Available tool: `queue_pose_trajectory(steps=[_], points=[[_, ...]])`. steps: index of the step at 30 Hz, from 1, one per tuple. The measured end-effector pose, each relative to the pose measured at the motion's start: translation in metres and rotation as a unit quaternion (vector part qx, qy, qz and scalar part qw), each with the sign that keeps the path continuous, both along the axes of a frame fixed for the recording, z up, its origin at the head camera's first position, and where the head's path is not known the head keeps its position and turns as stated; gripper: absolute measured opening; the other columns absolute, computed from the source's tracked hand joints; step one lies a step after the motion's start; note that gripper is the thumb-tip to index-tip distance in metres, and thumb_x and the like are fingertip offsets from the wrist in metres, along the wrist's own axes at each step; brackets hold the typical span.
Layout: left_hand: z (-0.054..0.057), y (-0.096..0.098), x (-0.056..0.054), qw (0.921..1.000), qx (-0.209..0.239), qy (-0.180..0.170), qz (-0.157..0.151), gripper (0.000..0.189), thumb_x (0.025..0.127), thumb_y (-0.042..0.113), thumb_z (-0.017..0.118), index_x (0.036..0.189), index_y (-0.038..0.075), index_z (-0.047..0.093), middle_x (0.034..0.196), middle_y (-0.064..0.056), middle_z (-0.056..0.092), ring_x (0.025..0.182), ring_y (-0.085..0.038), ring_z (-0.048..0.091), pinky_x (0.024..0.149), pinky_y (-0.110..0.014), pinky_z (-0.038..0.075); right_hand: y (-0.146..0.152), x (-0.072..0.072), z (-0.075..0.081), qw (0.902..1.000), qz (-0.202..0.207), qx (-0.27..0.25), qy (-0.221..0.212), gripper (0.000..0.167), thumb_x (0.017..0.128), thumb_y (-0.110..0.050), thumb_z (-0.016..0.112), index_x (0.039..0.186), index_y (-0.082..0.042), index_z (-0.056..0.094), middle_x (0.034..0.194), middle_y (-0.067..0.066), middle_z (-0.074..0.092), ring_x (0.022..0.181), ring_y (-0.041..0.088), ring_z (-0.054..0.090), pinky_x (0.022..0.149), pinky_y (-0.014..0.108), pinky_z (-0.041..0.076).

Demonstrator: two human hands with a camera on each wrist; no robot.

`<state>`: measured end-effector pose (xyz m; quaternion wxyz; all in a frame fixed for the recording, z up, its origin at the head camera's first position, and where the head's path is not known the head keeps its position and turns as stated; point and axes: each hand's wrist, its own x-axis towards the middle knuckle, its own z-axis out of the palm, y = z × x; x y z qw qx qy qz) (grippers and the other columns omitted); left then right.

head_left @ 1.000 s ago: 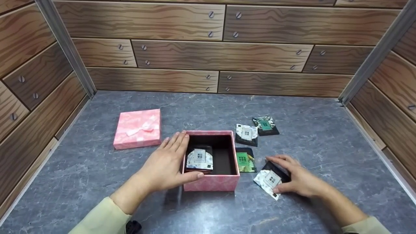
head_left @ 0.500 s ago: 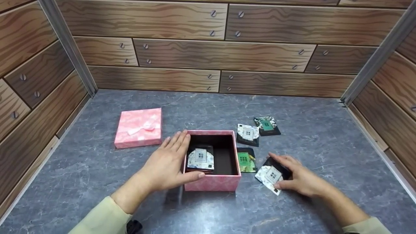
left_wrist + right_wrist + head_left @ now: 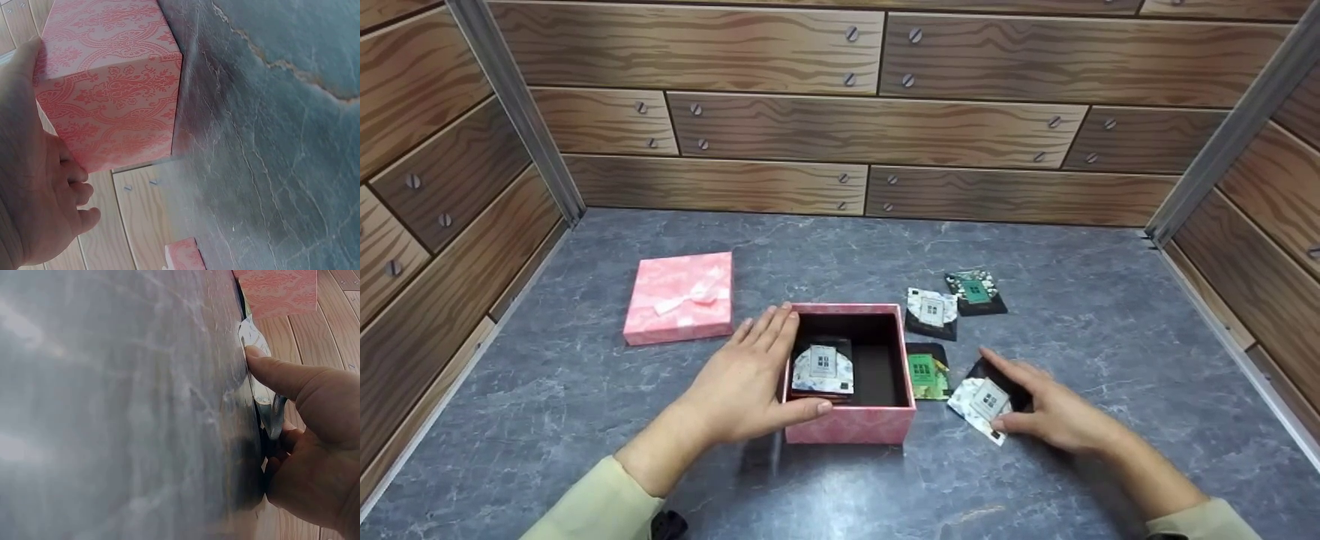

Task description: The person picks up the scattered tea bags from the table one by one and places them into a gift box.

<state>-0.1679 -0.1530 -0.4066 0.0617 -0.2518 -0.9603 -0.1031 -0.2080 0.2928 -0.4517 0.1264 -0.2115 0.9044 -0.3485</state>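
My left hand [image 3: 742, 379] rests on the left wall of an uncovered pink patterned box [image 3: 847, 426], fingers straight along the rim, thumb reaching over the front edge. Inside, on the left, lies a stack topped by a white-and-black flat sachet [image 3: 823, 367]. To the right of the box my right hand [image 3: 1054, 412] holds another white-and-black sachet [image 3: 981, 401] low at the table, thumb on its near corner and fingers at its far edge. The right wrist view shows the thumb pressing on this sachet [image 3: 256, 340], while the other fingers are partly hidden behind it.
A pink lid [image 3: 679, 296] with a bow lies back left. Right of the box are a green-labelled sachet [image 3: 928, 371], partly hidden by the box, a white-and-black sachet [image 3: 932, 311] and a dark green one [image 3: 975, 291]. Wood-patterned walls [image 3: 780, 127] enclose the grey marbled table [image 3: 825, 255].
The sachet under my right hand has tilted and shifted slightly as the fingers adjust on it. My left hand stays in place on the box.
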Motion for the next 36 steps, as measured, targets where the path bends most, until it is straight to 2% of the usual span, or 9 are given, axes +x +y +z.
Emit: queue_pose_trajectory(steps=[5,8,12,15,19,22,27,33,36], points=[[0.0,0.0,0.0,1.0,0.001,0.001,0.001,0.125,0.09,0.091,0.042,0.166,-0.007,0.022,0.172,-0.023,0.024,0.16,-0.036,0.021,0.128,-0.052,0.022,0.0,0.001,-0.001,1.0,-0.005,-0.002,-0.005,0.097,0.092,-0.035,0.082,0.17,-0.025,0.027,0.152,0.031,0.045,0.115,0.035,0.057,0.101,0.068,0.048],[0.0,0.0,0.0,1.0,0.002,0.002,0.0,0.125,0.09,0.09,0.043,0.165,-0.007,0.022,0.172,-0.024,0.024,0.16,-0.036,0.022,0.128,-0.052,0.022,0.001,0.001,-0.001,1.0,-0.005,-0.003,0.0,0.093,0.094,-0.035,0.08,0.17,-0.025,0.027,0.153,0.031,0.045,0.118,0.038,0.056,0.103,0.071,0.045],[-0.001,0.0,0.0,1.0,0.003,0.002,0.001,0.125,0.09,0.09,0.043,0.165,-0.007,0.023,0.171,-0.024,0.024,0.16,-0.037,0.022,0.128,-0.053,0.022,0.001,0.001,-0.001,0.9999,-0.005,-0.006,0.008,0.088,0.097,-0.034,0.076,0.17,-0.025,0.028,0.159,0.034,0.04,0.128,0.049,0.053,0.108,0.077,0.037],[-0.001,0.0,0.0,1.0,0.002,0.001,0.0,0.124,0.09,0.09,0.043,0.165,-0.007,0.022,0.171,-0.024,0.024,0.16,-0.037,0.022,0.128,-0.053,0.022,0.002,0.002,0.0,0.9999,-0.006,-0.012,0.01,0.086,0.099,-0.032,0.075,0.17,-0.023,0.029,0.163,0.034,0.034,0.137,0.058,0.045,0.113,0.078,0.029],[-0.001,0.0,0.0,1.0,0.002,0.002,0.0,0.124,0.09,0.09,0.043,0.165,-0.007,0.023,0.172,-0.024,0.024,0.16,-0.037,0.022,0.128,-0.053,0.022,0.002,0.002,0.001,0.9997,-0.011,-0.022,0.003,0.085,0.099,-0.029,0.075,0.17,-0.022,0.029,0.166,0.032,0.031,0.144,0.06,0.038,0.116,0.077,0.022],[-0.001,0.0,0.0,1.0,0.006,0.002,0.0,0.124,0.09,0.09,0.044,0.165,-0.007,0.024,0.172,-0.024,0.024,0.16,-0.037,0.022,0.128,-0.052,0.022,0.002,0.002,0.003,0.9993,-0.018,-0.031,-0.009,0.084,0.099,-0.026,0.075,0.17,-0.023,0.03,0.165,0.032,0.032,0.143,0.057,0.041,0.118,0.075,0.023],[-0.001,0.0,0.0,1.0,0.008,-0.001,-0.001,0.124,0.09,0.089,0.044,0.165,-0.007,0.023,0.172,-0.024,0.024,0.16,-0.036,0.022,0.129,-0.052,0.021,0.003,0.001,0.006,0.9982,-0.035,-0.042,-0.023,0.081,0.099,-0.02,0.074,0.169,-0.023,0.033,0.162,0.033,0.038,0.136,0.047,0.051,0.117,0.07,0.03],[-0.001,0.0,0.0,1.0,0.008,0.004,-0.003,0.123,0.091,0.089,0.045,0.165,-0.007,0.024,0.171,-0.024,0.024,0.16,-0.037,0.022,0.128,-0.052,0.022,0.008,-0.001,0.01,0.9983,-0.025,-0.053,0.004,0.077,0.099,-0.013,0.072,0.167,-0.015,0.036,0.16,0.033,0.041,0.136,0.046,0.051,0.116,0.068,0.033],[0.0,0.0,0.0,1.0,0.007,0.006,-0.002,0.123,0.09,0.089,0.045,0.165,-0.008,0.025,0.171,-0.025,0.025,0.159,-0.037,0.023,0.128,-0.053,0.022,0.009,-0.002,0.012,0.9983,-0.021,-0.048,0.024,0.075,0.099,-0.013,0.072,0.166,-0.014,0.038,0.161,0.03,0.043,0.137,0.043,0.051,0.117,0.058,0.035]])
